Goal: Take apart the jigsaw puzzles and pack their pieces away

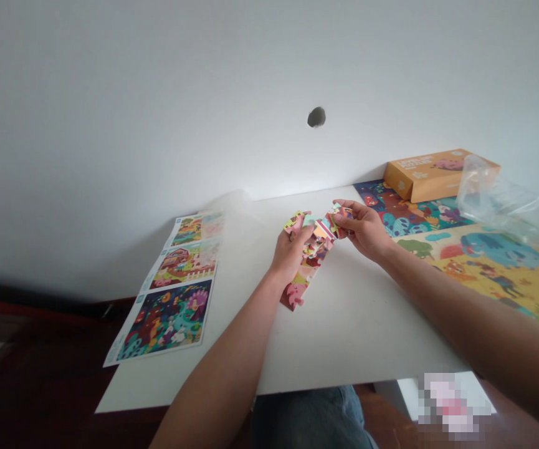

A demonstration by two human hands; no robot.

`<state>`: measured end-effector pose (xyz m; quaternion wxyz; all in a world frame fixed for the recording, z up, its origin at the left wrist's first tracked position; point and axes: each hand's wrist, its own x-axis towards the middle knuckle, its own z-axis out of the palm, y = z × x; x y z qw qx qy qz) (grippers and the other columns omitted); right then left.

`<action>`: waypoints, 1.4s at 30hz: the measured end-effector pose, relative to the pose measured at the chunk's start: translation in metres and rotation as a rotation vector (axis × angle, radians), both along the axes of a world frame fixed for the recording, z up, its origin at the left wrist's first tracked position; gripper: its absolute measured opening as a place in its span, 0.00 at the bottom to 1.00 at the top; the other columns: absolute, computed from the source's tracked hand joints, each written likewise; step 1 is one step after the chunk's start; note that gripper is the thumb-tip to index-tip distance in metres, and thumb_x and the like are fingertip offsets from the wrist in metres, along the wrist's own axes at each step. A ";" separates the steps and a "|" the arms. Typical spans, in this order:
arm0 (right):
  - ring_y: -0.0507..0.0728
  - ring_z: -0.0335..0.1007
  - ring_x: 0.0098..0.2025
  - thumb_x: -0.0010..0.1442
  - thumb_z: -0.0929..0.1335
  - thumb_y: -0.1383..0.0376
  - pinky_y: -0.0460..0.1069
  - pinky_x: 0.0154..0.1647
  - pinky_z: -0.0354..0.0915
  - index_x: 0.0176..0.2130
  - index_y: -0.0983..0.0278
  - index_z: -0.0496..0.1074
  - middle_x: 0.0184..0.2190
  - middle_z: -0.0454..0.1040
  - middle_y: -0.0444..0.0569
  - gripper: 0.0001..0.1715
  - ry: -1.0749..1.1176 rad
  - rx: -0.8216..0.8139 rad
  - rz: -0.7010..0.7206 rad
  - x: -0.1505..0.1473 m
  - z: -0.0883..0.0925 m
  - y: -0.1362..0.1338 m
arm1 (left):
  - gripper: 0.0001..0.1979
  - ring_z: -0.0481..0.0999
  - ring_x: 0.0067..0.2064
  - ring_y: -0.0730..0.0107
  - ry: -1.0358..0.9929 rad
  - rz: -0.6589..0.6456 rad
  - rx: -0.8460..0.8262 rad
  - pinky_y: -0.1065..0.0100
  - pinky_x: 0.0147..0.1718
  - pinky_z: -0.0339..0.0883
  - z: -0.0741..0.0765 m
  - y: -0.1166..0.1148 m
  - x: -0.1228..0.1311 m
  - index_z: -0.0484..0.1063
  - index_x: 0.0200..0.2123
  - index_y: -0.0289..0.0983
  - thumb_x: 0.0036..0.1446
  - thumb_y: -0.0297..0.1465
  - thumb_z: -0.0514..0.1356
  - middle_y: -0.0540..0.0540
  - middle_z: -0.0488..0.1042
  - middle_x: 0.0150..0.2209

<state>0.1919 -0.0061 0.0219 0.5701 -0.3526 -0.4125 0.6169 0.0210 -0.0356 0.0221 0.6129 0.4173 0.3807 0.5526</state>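
Note:
Both my hands are raised a little above the white table point(344, 324), closed on a joined strip of colourful puzzle pieces point(307, 260). My left hand point(291, 249) grips the strip near its upper end, fingers curled around it. My right hand point(361, 229) pinches the top pieces from the right side. The strip hangs down towards the table; its lower pink end point(293, 295) touches or nearly touches the tabletop.
A sheet with three printed pictures point(171, 299) lies at the table's left edge. Two finished puzzles point(493, 268) cover the right side, with an orange box point(430, 173) and a clear plastic bag point(498, 199) on them. A white wall with a small hole point(316, 116) stands behind.

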 end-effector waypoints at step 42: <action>0.55 0.73 0.40 0.53 0.75 0.53 0.50 0.42 0.71 0.56 0.63 0.64 0.43 0.75 0.50 0.36 -0.033 -0.018 0.248 -0.035 -0.012 -0.022 | 0.36 0.76 0.51 0.56 -0.166 -0.124 0.031 0.53 0.53 0.67 0.005 -0.002 0.002 0.56 0.66 0.46 0.59 0.54 0.53 0.41 0.75 0.50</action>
